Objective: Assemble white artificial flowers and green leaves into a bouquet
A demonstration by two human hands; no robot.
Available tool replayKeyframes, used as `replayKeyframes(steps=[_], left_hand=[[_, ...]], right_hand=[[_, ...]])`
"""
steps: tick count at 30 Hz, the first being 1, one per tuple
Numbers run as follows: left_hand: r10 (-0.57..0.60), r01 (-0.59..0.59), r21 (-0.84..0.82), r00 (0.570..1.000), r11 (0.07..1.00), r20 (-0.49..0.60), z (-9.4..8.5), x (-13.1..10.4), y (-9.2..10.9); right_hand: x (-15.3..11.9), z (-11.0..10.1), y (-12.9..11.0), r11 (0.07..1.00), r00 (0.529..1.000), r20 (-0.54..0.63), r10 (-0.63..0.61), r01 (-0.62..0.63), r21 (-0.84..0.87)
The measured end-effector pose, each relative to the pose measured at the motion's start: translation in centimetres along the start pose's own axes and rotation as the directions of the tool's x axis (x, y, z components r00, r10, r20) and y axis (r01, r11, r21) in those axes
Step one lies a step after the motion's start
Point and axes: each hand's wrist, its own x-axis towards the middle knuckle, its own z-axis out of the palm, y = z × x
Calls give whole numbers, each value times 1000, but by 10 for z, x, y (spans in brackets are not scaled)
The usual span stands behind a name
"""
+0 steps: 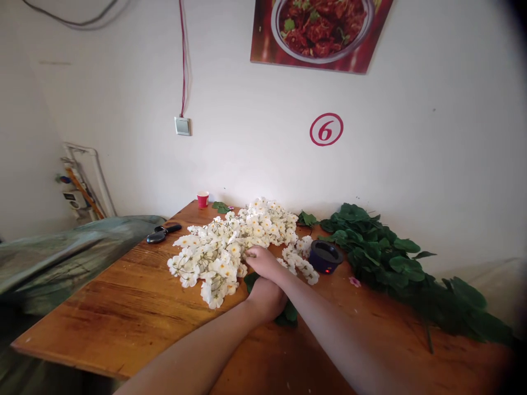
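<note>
The right hand (263,262) reaches across to the near edge of a heap of white flowers (224,266), its fingers curled in at the blooms; whether they grip a stem, I cannot tell. The left hand (267,299) lies just below, under the right forearm, with green leaves (289,315) showing on both sides of it. Its fingers are hidden, so their hold on those leaves cannot be confirmed.

The heap spreads over the middle of the tabletop (123,307), its sprays overlapping and tangled. The step in hand looks like drawing flowers from it, and it probably goes best 1 stem at a time: pinch low on the stem, not the petals, and ease it out toward the body so neighbouring sprays stay put. Thin petals are likely to crease or pull off under a hard tug.

With the 2 arms crossed, the lower hand does well to keep steady and leave the leaves uncrushed. A dark blue pot (325,259) with a lit red light stands just right of the flowers; it may be hot, so the right forearm and loose blooms are better kept clear of its rim.
</note>
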Motion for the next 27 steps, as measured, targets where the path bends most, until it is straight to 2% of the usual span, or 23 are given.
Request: replayKeyframes(steps=[2,4,5,7,9,10,12,14,19,23,27], left_hand=[[68,-71,32,994,997,86,-2,2,1],[101,-112,65,984,992,149,-4,3,0],[104,-118,76,981,990,164,-5,4,0],[107,-124,90,978,988,179,-8,5,0],[109,-129,98,977,987,184,-9,5,-1],[111,-131,102,977,986,185,-9,5,-1],[110,-131,109,977,985,184,-9,5,-2],[107,-130,113,977,985,187,-7,5,-2],[100,-118,87,977,989,190,-2,9,-4],[105,-113,37,980,993,168,2,11,-6],[99,-103,15,982,995,163,3,12,-7]], right_hand=[[-4,-12,2,999,999,-41,15,-13,50],[-12,-28,4,985,995,-89,50,-34,171],[-18,-36,7,947,989,-121,87,-44,319],[-30,-51,13,811,980,-153,129,-16,585],[-42,-63,22,682,966,-205,156,45,730],[-47,-67,26,646,953,-249,170,82,759],[-54,-75,35,627,912,-354,208,153,764],[-57,-79,41,646,861,-442,251,191,739],[-56,-81,50,689,772,-533,346,177,703],[-57,-79,51,692,772,-521,363,151,706],[-59,-80,49,713,779,-484,399,69,698]])
